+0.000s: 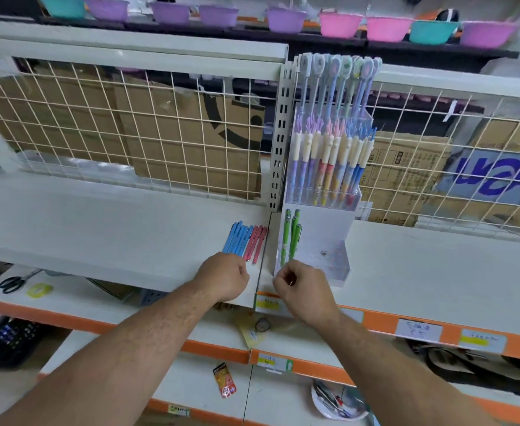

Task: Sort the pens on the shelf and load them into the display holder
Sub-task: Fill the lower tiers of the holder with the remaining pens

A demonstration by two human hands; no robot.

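Several blue pens [236,238] and three pink pens [257,241] lie side by side on the white shelf [114,229], just left of the divider. My left hand [224,276] covers the near ends of the blue pens, its fingers curled down onto them. A clear tiered display holder [329,241] stands to the right. Three green pens [291,236] stand in its low front tier, and many pastel pens [326,167] fill the tiers behind. My right hand [301,287] hovers at the holder's front left corner below the green pens, fingers curled; anything inside them is hidden.
A wire grid [148,124] backs the shelf, with cardboard boxes behind it. Coloured bowls [341,24] line the top shelf. Scissors [14,281] and a tape roll [39,290] lie on the lower shelf at left. Orange price strips [384,325] edge the shelves.
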